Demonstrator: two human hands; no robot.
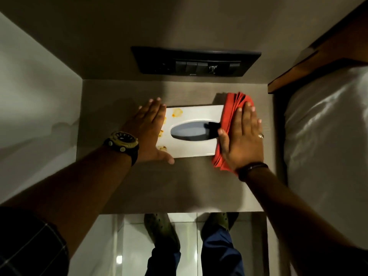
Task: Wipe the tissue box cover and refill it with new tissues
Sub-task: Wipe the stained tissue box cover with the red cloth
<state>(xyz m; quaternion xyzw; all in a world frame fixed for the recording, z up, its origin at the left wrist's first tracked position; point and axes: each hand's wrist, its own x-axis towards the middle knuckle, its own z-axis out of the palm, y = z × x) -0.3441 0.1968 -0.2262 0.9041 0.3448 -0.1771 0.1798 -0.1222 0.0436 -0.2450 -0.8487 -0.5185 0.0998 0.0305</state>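
"Did you see any words or numbers?"

"No. The watch (122, 140) face was too small and dark to read. The switch panel (196, 62) on the wall had no letters I could make out."

"And the white tissue box cover (194, 114)?"

"It was plain, with no name on it."

We see the counter (179, 188) bare in front of the tissue box cover (191, 144), open to a hand from the near edge. A clear strip runs behind it, up to the wall under the switch panel (196, 63). A side wall closes the left; the bed (326, 136) bounds the right.
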